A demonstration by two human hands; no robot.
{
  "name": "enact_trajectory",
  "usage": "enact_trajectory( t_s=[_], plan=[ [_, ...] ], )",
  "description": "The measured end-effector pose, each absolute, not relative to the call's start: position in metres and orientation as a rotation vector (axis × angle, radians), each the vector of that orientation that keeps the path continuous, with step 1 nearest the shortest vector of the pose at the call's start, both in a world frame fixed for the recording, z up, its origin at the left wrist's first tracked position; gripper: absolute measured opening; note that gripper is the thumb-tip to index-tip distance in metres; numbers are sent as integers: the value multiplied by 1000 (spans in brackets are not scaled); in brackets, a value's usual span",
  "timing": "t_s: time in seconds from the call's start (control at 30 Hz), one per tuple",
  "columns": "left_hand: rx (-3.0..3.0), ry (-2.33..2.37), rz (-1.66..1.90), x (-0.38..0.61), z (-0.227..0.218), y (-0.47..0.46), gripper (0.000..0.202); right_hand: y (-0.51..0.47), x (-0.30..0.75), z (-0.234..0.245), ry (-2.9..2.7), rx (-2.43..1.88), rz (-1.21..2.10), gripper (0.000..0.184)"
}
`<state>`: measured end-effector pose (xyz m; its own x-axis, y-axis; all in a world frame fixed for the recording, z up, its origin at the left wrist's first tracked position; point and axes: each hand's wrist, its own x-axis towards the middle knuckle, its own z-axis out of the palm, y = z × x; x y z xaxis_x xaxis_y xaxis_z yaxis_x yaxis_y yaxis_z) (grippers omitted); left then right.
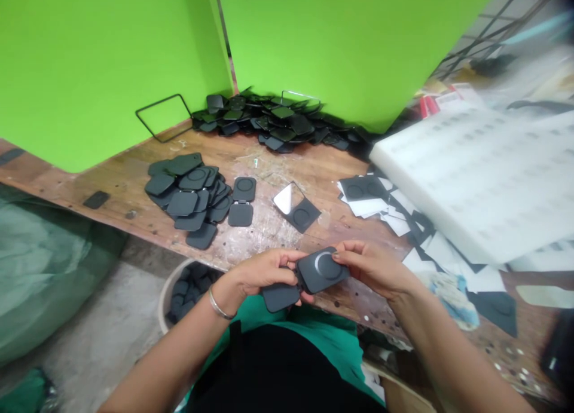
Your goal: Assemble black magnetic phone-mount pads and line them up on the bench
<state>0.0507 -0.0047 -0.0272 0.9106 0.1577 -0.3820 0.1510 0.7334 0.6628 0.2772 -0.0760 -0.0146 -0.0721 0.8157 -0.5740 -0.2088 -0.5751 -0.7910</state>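
Note:
Above my lap, at the table's front edge, I hold a black two-panel folding charger pad [323, 272] unfolded and slightly tilted. A ring marks its right panel; the left one looks plain. My left hand [269, 269] is closed around the hinge area, thumb on top and fingers underneath. Thumb and fingers of my right hand [370, 263] pinch the top right corner beside the ring. Just beyond lies a dark sheet with a ring [304, 216], its white backing partly showing. Left of that rests another unfolded pad [242, 201], flat on the wood.
Similar pads are heaped at the left [188, 192], and a long pile of black pieces [273, 123] lines the green partition [314, 36]. White foam sheets [484, 174] cover the right side, near scattered paper scraps [394, 222] and a cloth [452, 299]. A bucket [164, 302] of dark pieces stands below.

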Motion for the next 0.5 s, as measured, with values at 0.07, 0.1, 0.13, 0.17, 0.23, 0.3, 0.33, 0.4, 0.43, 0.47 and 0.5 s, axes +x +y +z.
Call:
enact_trajectory(
  t_s=[0.07,0.1,0.13,0.17,0.23,0.3,0.33,0.4,0.43,0.47,0.5],
  plan=[
    [753,443,2,51,-26,-6,66,-76,276,-15,-689,-1463,1739,35],
    [754,446,3,51,-26,-6,65,-76,276,-15,-695,-1470,1737,35],
    [755,447,5,51,-26,-6,64,-76,275,-15,-702,-1476,1733,35],
    [756,448,7,51,-27,-7,62,-75,275,-16,-708,-1481,1730,36],
    [754,456,8,51,-27,-7,59,-75,275,-16,-712,-1491,1724,36],
    [749,468,4,51,-29,-8,56,-75,274,-17,-708,-1503,1714,36],
    [747,474,3,51,-29,-8,56,-75,274,-17,-708,-1507,1708,36],
    [748,476,-2,51,-29,-8,55,-76,273,-17,-712,-1511,1695,35],
    [749,473,-4,51,-29,-8,55,-76,273,-17,-717,-1515,1688,34],
    [750,470,-3,51,-29,-8,56,-76,273,-16,-724,-1521,1680,34],
    [751,466,0,51,-29,-8,56,-76,273,-16,-731,-1530,1673,34]
  ],
)
